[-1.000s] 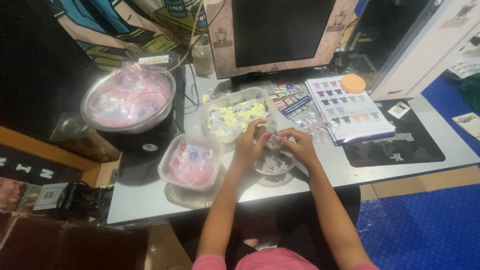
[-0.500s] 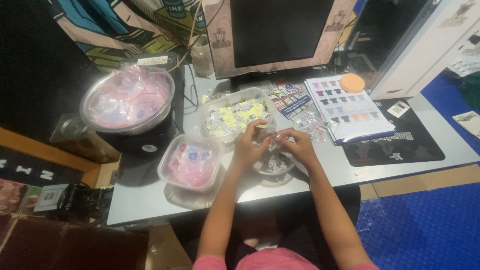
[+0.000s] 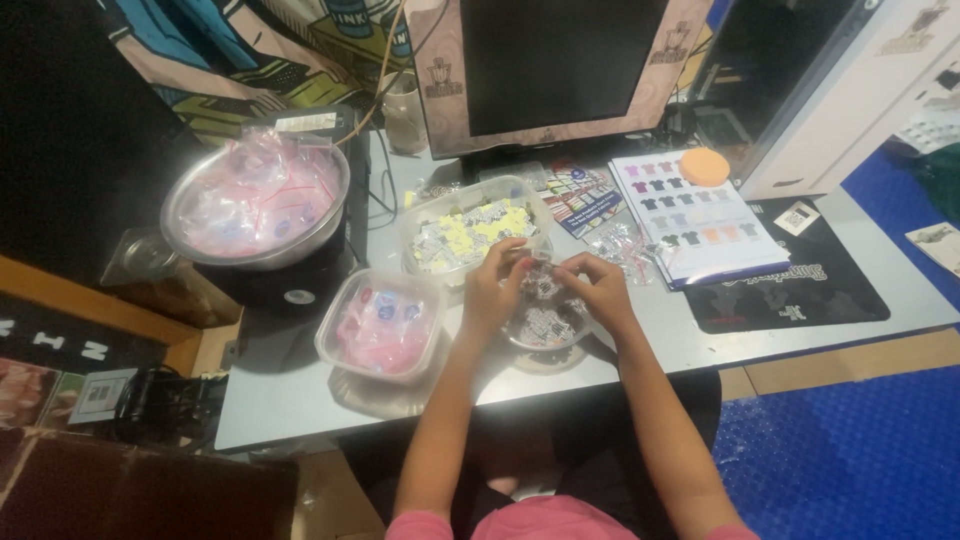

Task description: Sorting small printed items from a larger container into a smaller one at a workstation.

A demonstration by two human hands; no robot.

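Two hands meet over one small clear packet (image 3: 545, 283): your left hand (image 3: 495, 290) and right hand (image 3: 600, 290) both pinch it above the round bowl of printed packets (image 3: 545, 325). That bowl holds several pieces, so I judge work remains. The clear tub of pink bags (image 3: 380, 325) sits left; the tub of yellow-and-white packets (image 3: 470, 232) lies behind.

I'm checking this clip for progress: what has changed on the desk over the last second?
Almost nothing visibly changed. The left hand and right hand stay together over the small clear bowl, pinching a small clear packet between them; nothing was picked up or let go. The metal bowl, the pink-filled tub, the yellow-filled tub and the colour chart sheet lie where they were.
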